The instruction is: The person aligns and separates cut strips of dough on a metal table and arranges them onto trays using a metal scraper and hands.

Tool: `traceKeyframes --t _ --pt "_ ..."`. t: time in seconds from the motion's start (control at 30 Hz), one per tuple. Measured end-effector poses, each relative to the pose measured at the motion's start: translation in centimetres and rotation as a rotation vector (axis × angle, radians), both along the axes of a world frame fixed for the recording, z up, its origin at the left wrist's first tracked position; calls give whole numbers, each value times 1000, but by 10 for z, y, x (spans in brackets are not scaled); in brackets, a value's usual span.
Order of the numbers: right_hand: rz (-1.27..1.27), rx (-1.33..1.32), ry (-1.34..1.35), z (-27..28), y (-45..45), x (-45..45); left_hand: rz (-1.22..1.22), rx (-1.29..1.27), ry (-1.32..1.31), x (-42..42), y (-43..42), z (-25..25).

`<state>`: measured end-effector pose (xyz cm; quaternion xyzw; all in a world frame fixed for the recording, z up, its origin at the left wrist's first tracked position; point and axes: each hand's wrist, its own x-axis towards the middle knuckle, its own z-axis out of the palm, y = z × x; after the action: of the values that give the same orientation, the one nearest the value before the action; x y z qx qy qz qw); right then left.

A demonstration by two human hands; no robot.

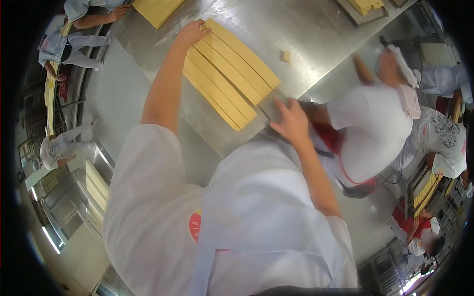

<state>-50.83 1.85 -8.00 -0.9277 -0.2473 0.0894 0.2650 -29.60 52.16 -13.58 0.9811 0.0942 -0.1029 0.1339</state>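
Long flat yellow dough strips (pixel 232 61) lie side by side on a steel table (pixel 247 17), with a narrow dark gap between two groups of them. At their far end, my left hand (pixel 192 33) has its fingers closed at the edge of a strip. My right hand (pixel 292 121) is beside the near right end of the strips, fingers spread and apart from the dough. A flat grey metal piece (pixel 270 106) lies between that hand and the strips; its kind is unclear. A small yellow dough piece (pixel 286 56) sits farther right on the table.
A co-worker (pixel 370 118) in white stands close on my right, bending near the table corner. Another person's hand (pixel 118 12) is by a yellow dough sheet (pixel 157 11) at the far left. A tray with yellow pieces (pixel 365 6) lies at the far right.
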Motion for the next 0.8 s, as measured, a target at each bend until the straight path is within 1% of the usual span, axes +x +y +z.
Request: traceKeyframes --t 0.13,0.23,0.27,0.47,0.63,0.8 --pt "-6 5 16 6 2 0 -8 -21 10 -1 -2 12" --pt "-2 39 -33 14 7 1 2 -51 41 -3 -5 24" --pt "0 30 -31 16 21 -11 11 -55 37 -17 8 31" --pt "-23 30 7 16 21 -28 -8 -29 53 -25 2 28" --pt "-54 51 -24 32 -11 -35 -49 -29 140 -22 -54 59" --pt "-93 35 -32 28 -62 -62 -91 -33 265 -31 -114 77"
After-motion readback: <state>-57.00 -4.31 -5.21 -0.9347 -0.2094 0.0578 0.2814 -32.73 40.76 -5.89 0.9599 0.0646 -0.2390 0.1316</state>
